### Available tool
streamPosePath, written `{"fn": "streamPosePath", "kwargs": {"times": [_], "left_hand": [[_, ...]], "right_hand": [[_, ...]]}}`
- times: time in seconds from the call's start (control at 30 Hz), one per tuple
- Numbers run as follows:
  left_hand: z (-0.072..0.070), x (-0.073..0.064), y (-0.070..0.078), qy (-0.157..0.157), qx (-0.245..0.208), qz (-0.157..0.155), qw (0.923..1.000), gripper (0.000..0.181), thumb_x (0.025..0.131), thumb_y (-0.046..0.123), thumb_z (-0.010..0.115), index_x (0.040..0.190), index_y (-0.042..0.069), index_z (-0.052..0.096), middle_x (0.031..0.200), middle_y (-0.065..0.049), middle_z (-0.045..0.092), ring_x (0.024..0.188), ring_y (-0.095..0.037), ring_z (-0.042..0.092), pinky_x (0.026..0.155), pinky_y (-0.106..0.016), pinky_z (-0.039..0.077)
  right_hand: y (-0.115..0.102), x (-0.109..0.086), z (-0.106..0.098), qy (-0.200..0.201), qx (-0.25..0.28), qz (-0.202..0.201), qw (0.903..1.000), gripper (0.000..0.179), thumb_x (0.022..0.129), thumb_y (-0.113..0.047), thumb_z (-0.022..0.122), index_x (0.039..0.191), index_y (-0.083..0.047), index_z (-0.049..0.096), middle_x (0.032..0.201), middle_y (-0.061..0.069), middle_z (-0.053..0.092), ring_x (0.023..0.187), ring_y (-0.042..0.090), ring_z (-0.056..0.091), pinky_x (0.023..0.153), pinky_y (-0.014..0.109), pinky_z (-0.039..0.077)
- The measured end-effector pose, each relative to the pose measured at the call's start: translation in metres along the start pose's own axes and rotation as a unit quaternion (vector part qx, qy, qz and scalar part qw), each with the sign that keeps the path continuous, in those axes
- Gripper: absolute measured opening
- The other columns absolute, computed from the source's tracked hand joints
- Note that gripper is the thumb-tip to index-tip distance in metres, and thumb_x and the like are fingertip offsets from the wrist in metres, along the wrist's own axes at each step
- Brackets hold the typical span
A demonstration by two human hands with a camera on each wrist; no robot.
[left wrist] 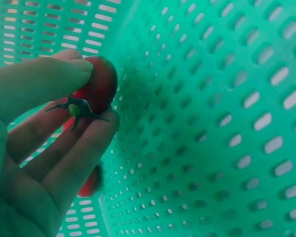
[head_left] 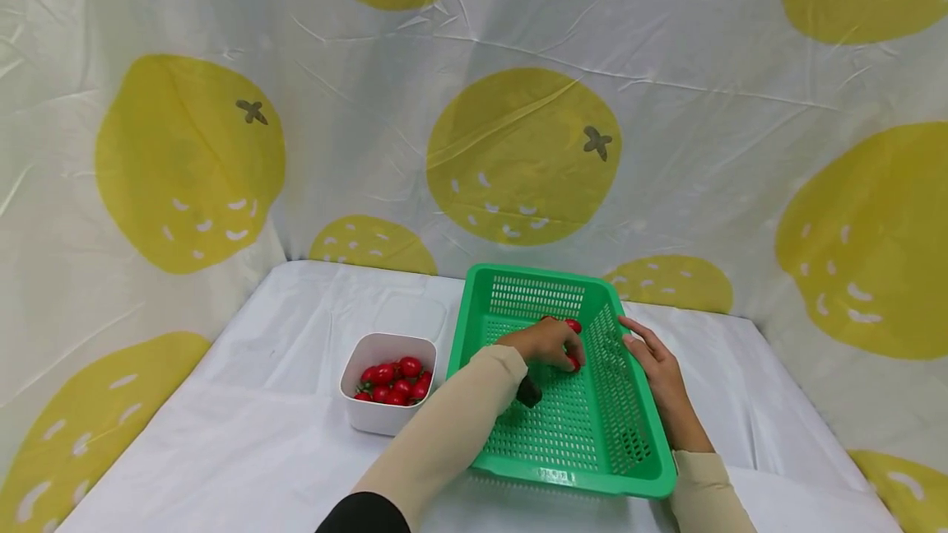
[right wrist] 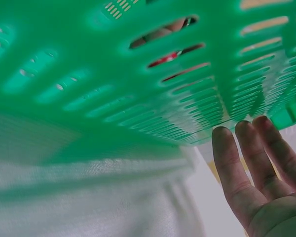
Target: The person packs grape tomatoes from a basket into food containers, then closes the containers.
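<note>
Reaching into the green perforated basket (head_left: 551,475), my left hand (head_left: 543,342) pinches a red cherry tomato (left wrist: 102,81) between thumb and fingertips. Its green leafy stem end (left wrist: 75,108) faces the camera in the left wrist view. Behind the fingers, another tomato (left wrist: 90,183) shows partly, lower in the basket. One more tomato (head_left: 573,325) lies near the far side of the basket in the head view. My right hand (head_left: 662,373) touches the basket's right side from outside. In the right wrist view its fingers (right wrist: 254,150) are extended along the perforated wall.
Left of the basket stands a white square container (head_left: 378,416) with several red cherry tomatoes (head_left: 400,381) in it. A translucent flat lid (head_left: 410,317) lies behind it. White cloth (head_left: 296,352) covers the table, and a lemon-print curtain (head_left: 355,130) hangs behind.
</note>
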State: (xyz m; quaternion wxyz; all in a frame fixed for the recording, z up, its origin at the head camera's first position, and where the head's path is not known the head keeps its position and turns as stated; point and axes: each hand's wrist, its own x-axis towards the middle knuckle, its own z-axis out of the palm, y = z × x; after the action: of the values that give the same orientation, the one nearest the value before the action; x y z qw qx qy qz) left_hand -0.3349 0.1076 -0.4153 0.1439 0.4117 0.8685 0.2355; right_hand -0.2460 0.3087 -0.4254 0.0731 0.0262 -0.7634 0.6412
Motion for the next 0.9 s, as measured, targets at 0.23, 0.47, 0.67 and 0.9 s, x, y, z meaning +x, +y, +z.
{"fn": "streamPosePath", "kwargs": {"times": [0.23, 0.47, 0.67, 0.9], "left_hand": [[-0.006, -0.001, 0.003, 0.020, -0.009, 0.014, 0.9997, 0.018, 0.089, 0.011, 0.068, 0.106, 0.014, 0.073, 0.100, 0.007, 0.067, 0.091, -0.005, 0.059, 0.071, -0.015, 0.047], [-0.017, -0.007, 0.012, 0.024, -0.008, 0.043, 0.9987, 0.021, 0.091, 0.012, 0.066, 0.111, 0.012, 0.071, 0.102, 0.006, 0.068, 0.091, -0.003, 0.060, 0.072, -0.012, 0.047], [-0.034, -0.029, 0.020, 0.040, -0.026, 0.050, 0.9976, 0.022, 0.091, 0.012, 0.065, 0.113, 0.013, 0.070, 0.102, 0.006, 0.068, 0.089, 0.000, 0.060, 0.073, -0.011, 0.047], [-0.048, -0.063, 0.020, 0.054, -0.015, 0.069, 0.9961, 0.024, 0.092, 0.015, 0.065, 0.116, 0.015, 0.069, 0.106, 0.008, 0.068, 0.093, 0.001, 0.061, 0.075, -0.010, 0.046]], "right_hand": [[-0.002, 0.000, 0.003, 0.001, -0.020, -0.002, 0.9998, 0.050, 0.100, -0.033, 0.050, 0.145, -0.013, 0.043, 0.115, -0.006, 0.061, 0.087, 0.013, 0.065, 0.069, 0.030, 0.056], [0.002, 0.002, 0.000, 0.000, -0.045, -0.002, 0.9990, 0.051, 0.100, -0.036, 0.049, 0.147, -0.018, 0.042, 0.130, 0.000, 0.051, 0.091, 0.010, 0.063, 0.072, 0.029, 0.054], [-0.001, 0.000, -0.001, 0.002, -0.048, -0.005, 0.9988, 0.051, 0.100, -0.036, 0.049, 0.147, -0.016, 0.042, 0.124, -0.006, 0.053, 0.089, 0.009, 0.063, 0.070, 0.028, 0.054], [0.013, 0.000, -0.002, 0.006, -0.072, -0.007, 0.9973, 0.052, 0.101, -0.037, 0.046, 0.148, -0.018, 0.039, 0.145, 0.003, 0.038, 0.098, -0.002, 0.057, 0.075, 0.021, 0.051]]}}
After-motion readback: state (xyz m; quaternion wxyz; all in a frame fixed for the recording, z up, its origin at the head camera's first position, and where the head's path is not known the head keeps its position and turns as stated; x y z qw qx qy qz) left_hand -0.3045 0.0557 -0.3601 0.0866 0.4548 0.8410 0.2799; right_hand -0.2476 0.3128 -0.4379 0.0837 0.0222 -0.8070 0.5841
